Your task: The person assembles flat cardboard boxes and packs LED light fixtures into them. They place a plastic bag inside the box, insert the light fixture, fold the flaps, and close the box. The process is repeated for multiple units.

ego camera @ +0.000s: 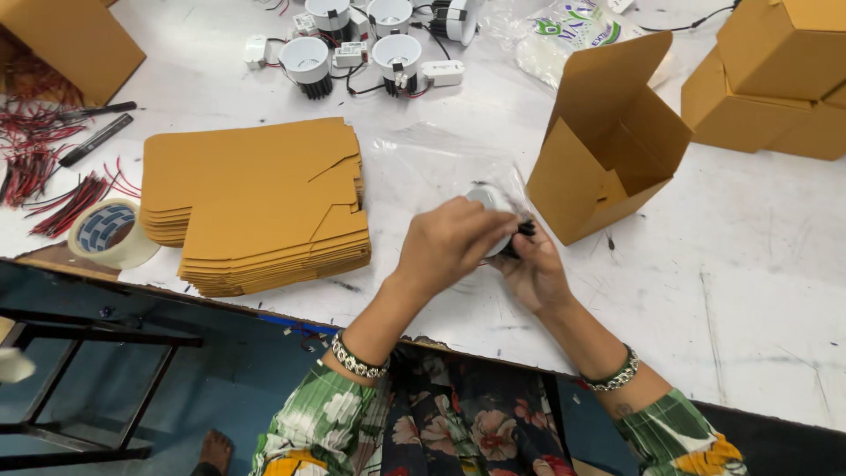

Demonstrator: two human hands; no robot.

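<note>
Both my hands meet over the white table [758, 264] and together grip one round white light fitting [481, 196] with a black back, partly wrapped in a clear plastic bag [441, 150]. My left hand [449, 242] covers it from above. My right hand [531, 269] cups it from below; most of the fitting is hidden by my fingers. An open, upright brown cardboard box [608, 145] stands just right of my hands, its flap raised.
A stack of flat brown box blanks [256, 203] lies to the left. Several white light fittings with wires [352, 44] sit at the back. Closed brown boxes [775, 79] stand far right, another box [66, 40] far left, near red wires [35, 150] and a tape roll [110, 232].
</note>
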